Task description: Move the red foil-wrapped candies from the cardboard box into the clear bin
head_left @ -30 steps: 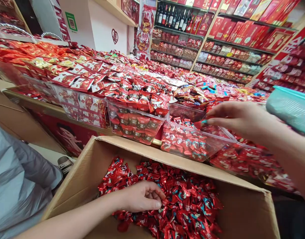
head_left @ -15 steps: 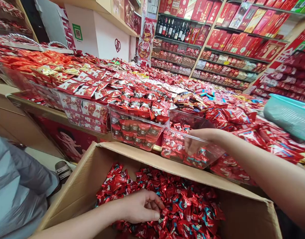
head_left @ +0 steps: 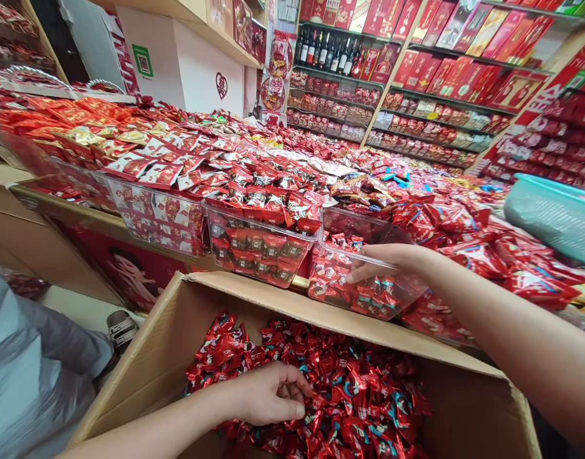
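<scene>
An open cardboard box (head_left: 321, 305) in front of me holds a heap of red foil-wrapped candies (head_left: 364, 395). My left hand (head_left: 268, 396) rests on that heap, fingers curled round some of the candies. Just behind the box, a clear plastic bin (head_left: 407, 298) on the display edge is partly filled with the same candies. My right hand (head_left: 392, 258) reaches into this bin from the right, palm down, with its fingers stretched out over the candies and nothing visible in them.
More clear bins (head_left: 254, 248) of red packets line the counter edge to the left, and heaps of sweets spread behind them. A teal basket (head_left: 550, 217) sits at the right. Shelves of red boxes (head_left: 445, 70) and bottles (head_left: 325, 48) stand behind. Grey clothing (head_left: 29, 382) fills the lower left.
My right hand came down and leftward from above the display into the clear bin, and its fingers have since stretched out. My left hand stayed on the candies in the box.
</scene>
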`<state>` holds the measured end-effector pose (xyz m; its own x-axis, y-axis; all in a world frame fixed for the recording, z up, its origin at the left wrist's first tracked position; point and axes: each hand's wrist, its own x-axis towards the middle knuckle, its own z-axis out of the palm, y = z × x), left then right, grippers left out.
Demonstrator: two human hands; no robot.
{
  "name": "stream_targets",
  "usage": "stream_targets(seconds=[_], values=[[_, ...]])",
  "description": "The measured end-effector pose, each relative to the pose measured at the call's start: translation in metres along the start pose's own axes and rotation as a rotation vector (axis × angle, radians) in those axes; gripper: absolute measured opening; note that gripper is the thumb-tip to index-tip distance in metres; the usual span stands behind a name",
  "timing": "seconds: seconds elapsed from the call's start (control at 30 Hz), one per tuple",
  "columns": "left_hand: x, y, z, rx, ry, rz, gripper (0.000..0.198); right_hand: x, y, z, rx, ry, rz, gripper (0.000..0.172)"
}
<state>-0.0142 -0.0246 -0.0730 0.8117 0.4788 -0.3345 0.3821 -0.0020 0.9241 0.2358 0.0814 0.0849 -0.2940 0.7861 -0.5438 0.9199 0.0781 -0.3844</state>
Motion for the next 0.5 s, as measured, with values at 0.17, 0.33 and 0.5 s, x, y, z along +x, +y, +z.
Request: stream_targets(seconds=[0.17, 0.33, 0.5], values=[[-0.002, 0.0, -0.022, 0.616, 0.279, 0.004, 0.017, -0.006, -0.009, -0.003, -0.113, 0.365, -0.021, 0.035], [-0.006, -0.001, -0.067, 0.69, 0.492, -0.189, 0.02, -0.043, -0.033, 0.016, -0.233, 1.026, -0.189, 0.028], [0.0, -0.006, -0.066, 0.713, 0.54, -0.183, 0.02, -0.084, -0.041, 0.087, -0.259, 1.169, -0.438, 0.006]])
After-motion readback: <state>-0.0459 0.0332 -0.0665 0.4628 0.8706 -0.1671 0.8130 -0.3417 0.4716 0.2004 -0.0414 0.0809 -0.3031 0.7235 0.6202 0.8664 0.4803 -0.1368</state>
